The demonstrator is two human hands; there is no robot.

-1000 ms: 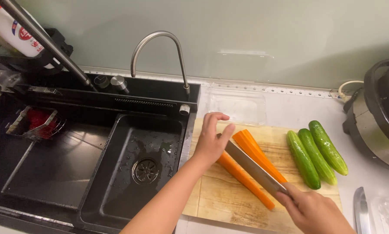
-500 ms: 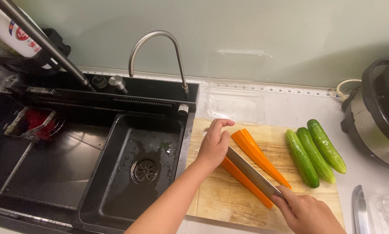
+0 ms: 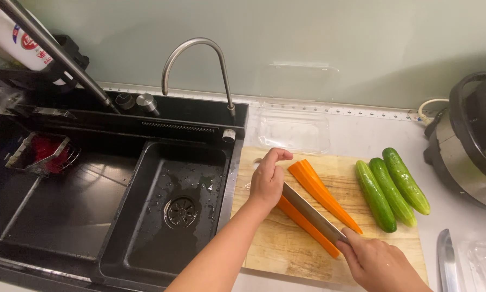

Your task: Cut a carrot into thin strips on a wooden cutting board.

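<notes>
The carrot [image 3: 313, 208] lies split lengthwise on the cutting board [image 3: 286, 249], just right of the sink [image 3: 162, 216]. Your left hand [image 3: 268, 181] presses on its thick end, fingers curled together. Your right hand [image 3: 378, 265] grips the knife [image 3: 310, 213], fingers wrapped round its handle, blade between the halves. Three cucumbers [image 3: 392, 186] lie beside.

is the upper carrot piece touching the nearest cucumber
Apart. The head view shows bare cutting board between the upper carrot piece and the nearest cucumber along their whole length.
</notes>
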